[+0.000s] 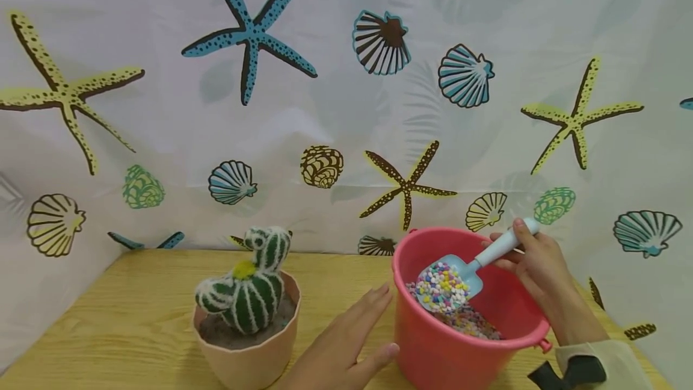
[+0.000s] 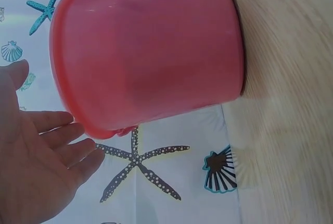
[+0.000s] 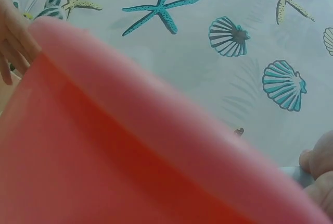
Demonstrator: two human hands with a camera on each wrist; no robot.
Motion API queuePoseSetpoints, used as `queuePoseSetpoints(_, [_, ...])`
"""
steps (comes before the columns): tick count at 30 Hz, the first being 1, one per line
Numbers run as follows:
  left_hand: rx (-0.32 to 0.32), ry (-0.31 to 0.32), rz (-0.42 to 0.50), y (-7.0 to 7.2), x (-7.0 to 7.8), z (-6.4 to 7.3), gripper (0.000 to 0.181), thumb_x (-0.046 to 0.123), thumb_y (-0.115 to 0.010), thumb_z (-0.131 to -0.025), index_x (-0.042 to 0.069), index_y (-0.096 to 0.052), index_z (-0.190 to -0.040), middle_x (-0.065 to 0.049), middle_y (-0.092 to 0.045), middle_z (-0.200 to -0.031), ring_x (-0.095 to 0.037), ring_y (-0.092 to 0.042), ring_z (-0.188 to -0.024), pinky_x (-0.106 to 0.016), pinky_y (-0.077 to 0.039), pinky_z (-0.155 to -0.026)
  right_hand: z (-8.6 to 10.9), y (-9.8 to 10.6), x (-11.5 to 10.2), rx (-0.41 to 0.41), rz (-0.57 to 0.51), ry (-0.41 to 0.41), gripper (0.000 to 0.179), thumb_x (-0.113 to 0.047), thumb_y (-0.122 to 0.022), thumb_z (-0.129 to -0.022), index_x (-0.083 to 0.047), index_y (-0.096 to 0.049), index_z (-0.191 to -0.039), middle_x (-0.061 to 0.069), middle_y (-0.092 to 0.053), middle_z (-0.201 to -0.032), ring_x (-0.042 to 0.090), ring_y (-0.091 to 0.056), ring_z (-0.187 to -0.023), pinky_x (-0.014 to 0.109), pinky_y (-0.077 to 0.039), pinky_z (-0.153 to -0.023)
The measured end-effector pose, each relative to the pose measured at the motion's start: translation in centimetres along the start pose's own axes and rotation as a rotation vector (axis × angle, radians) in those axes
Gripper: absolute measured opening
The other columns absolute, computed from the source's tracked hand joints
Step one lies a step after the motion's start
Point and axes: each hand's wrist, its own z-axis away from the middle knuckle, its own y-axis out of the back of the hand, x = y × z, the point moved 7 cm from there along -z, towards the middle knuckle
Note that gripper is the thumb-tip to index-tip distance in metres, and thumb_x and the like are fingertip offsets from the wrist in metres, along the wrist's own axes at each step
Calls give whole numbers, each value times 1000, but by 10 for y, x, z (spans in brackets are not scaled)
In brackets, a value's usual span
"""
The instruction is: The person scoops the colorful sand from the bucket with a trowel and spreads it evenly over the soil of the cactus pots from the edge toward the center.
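Note:
My right hand (image 1: 541, 260) grips the pale handle of a light blue scoop (image 1: 503, 247) over the red bucket (image 1: 449, 348). Small multicoloured pebbles (image 1: 444, 284) fill the scoop's blade, which tilts down inside the bucket's mouth. More pebbles lie in the bucket below it. My left hand (image 1: 346, 342) is beside the bucket's left wall, fingers extended and thumb apart, holding nothing. In the left wrist view its fingertips (image 2: 78, 130) come right at the bucket's rim. The right wrist view is mostly filled by the bucket's wall, with part of the right hand (image 3: 320, 166) at the edge.
Left of my left hand stands a peach pot (image 1: 249, 360) with a green and white knitted cactus (image 1: 251, 303) in grey filling. Both stand on a wooden table (image 1: 119, 312). A white cloth (image 1: 335, 101) printed with starfish and shells hangs behind.

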Motion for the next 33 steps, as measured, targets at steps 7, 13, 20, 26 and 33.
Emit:
queuePoseSetpoints(7, [55, 10, -1, 11, -5, 13, 71, 61, -40, -95, 14, -35, -148, -3, -34, -153, -26, -36, -139, -53, -37, -107, -1, 1, 1, -13, -15, 17, 30, -43, -47, -96, -17, -42, -110, -12, -67, -88, 7, -69, -82, 25, -57, -74])
queuePoseSetpoints(13, [94, 12, -18, 20, -11, 27, 67, 57, -44, -95, 10, -40, -142, -8, -42, -146, -27, -43, -134, -54, -39, -104, 0, 1, 1, -22, -39, 15, 30, -43, -48, -95, -17, -42, -111, -12, -68, -88, 7, -69, -83, 25, -57, -74])
queuePoseSetpoints(20, [299, -54, -177, 38, -28, 57, 49, 42, -55, -95, 12, -49, -133, -2, -54, -133, -20, -55, -119, -43, -50, -92, 0, -1, 1, -29, -52, 7, 29, -41, -46, -96, -16, -42, -110, -11, -68, -88, 7, -69, -82, 25, -57, -74])
queuePoseSetpoints(26, [567, -126, -374, 57, -39, 87, 44, 24, -76, -81, 14, -58, -120, 9, -59, -116, -10, -60, -101, -30, -53, -80, -1, 0, -1, -30, -72, 16, 29, -40, -45, -96, -15, -40, -110, -9, -67, -87, 9, -71, -82, 26, -58, -73])
queuePoseSetpoints(33, [724, -116, -433, 72, -56, 115, 37, 13, -83, -71, 15, -65, -104, 11, -59, -102, -8, -58, -89, -16, -47, -74, -1, 1, 1, -22, -88, 12, 31, -41, -48, -95, -16, -40, -111, -8, -68, -87, 9, -71, -83, 26, -58, -73])
